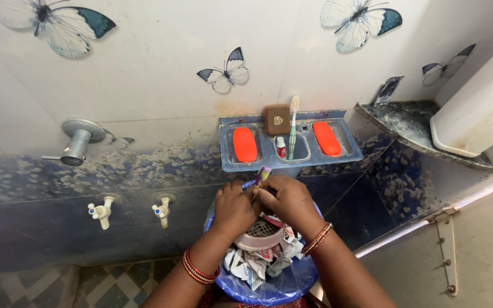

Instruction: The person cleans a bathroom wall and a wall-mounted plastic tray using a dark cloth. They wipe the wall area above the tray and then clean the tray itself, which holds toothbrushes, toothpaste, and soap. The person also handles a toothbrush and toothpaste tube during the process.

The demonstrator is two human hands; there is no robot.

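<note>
**Hands Meet Over a Lined Bin**

Both hands, left hand (234, 208) and right hand (288, 201), pinch a slim purple toothbrush (261, 175) just below the blue plastic wall rack (228, 162), above a blue-lined bin (292, 282) of crumpled paper. Two glossy orange soap bars (245, 144) lie in the rack.

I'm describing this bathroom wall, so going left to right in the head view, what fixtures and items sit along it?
Round wall valve → two small taps → left orange soap → upright toothbrush → right orange soap → corner shelf → white container.

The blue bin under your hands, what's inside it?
The blue bin holds crumpled paper scraps and a pink perforated strainer on top. The left hand and right hand cover the rest; anything deeper is hidden.
</note>
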